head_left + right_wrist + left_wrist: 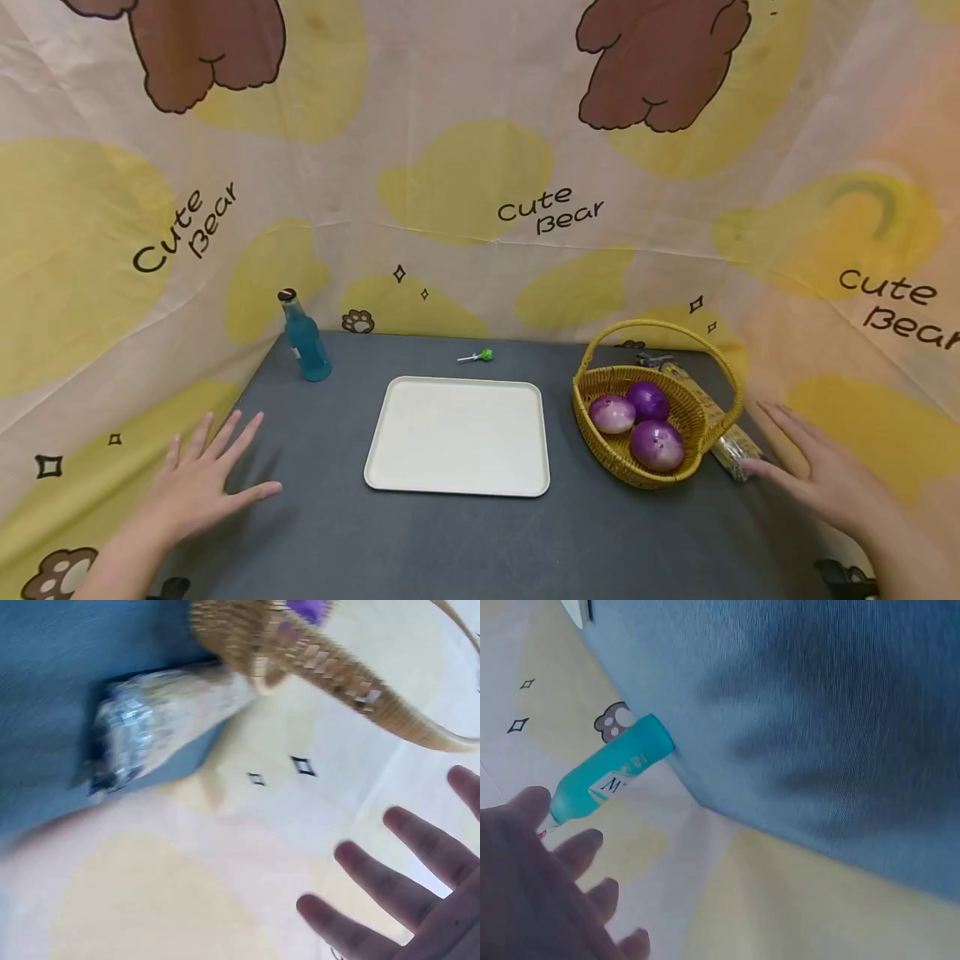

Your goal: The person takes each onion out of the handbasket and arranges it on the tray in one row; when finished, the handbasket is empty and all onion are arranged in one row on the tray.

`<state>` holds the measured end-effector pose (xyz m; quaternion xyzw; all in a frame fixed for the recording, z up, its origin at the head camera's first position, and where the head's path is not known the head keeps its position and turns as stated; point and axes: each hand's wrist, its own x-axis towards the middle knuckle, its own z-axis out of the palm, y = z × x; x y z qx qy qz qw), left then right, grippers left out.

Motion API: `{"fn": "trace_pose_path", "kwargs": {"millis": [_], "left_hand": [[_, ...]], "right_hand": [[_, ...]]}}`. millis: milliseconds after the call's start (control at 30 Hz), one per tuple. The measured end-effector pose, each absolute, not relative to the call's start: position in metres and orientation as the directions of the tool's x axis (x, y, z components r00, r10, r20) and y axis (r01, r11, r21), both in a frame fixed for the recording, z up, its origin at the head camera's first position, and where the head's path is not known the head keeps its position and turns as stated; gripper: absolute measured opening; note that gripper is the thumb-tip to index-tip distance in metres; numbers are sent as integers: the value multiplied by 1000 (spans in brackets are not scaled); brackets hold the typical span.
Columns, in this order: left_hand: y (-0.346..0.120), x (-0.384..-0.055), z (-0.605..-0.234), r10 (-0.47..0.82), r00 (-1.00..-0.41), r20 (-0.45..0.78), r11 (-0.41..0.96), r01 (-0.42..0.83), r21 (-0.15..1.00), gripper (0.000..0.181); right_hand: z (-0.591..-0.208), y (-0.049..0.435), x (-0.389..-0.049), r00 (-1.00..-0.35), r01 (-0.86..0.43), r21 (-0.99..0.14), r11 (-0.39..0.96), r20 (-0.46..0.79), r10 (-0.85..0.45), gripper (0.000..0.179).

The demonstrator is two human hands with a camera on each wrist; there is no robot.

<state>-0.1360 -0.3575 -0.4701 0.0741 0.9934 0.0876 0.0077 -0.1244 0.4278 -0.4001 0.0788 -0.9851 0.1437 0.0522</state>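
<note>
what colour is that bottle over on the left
The bottle is turquoise blue; it shows best in the left wrist view.

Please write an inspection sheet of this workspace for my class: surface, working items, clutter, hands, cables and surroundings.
Surface: dark grey tabletop.
Working items: blue bottle, upright, nearest the left hand; wrapped package, partly behind the basket, nearest the right hand.
Clutter: white tray, centre; wicker basket, right, holding three purple onion-like items; green lollipop behind the tray.
Hands: fingers extended, holding nothing.
Cables: nothing seen.
Surroundings: fabric backdrop printed "Cute Bear".
</note>
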Motion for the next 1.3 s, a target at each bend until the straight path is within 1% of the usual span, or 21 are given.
{"fn": "trace_pose_path", "kwargs": {"millis": [67,133,267,433,533,600,733,900,1133,1300], "left_hand": [[-353,-136,-473,156,-988,16,966,156,208,104],[-347,-136,-475,167,-985,49,953,174,250,102],[-332,-140,-482,171,-981,94,917,194,349,100],[-312,-146,-491,139,-988,65,851,153,502,98],[-300,-149,-496,132,-989,69,815,148,560,99],[-292,-152,-498,140,-987,80,801,161,577,99],[-275,-159,-502,152,-985,81,790,170,589,100],[-259,-165,-505,161,-984,74,785,174,595,101],[-243,-173,-520,182,-983,4,785,148,601,111],[-233,-172,-528,168,-985,-48,804,109,585,114]], "right_hand": [[-398,423,-122,-989,-108,-319,941,133,-68,89],[-396,417,-121,-987,-96,-355,930,154,-43,86],[-395,404,-121,-972,-145,-429,892,232,-47,76],[-404,386,-127,-943,-230,-522,821,329,-55,60],[-413,375,-131,-928,-273,-564,779,369,-58,56],[-418,369,-133,-921,-288,-566,773,383,-63,54],[-426,359,-138,-926,-277,-569,774,373,-57,54],[-437,347,-148,-934,-243,-532,811,354,-48,53],[-455,335,-161,-946,-247,-462,852,304,-110,59],[-466,330,-169,-953,-255,-452,855,268,-143,62]]}}
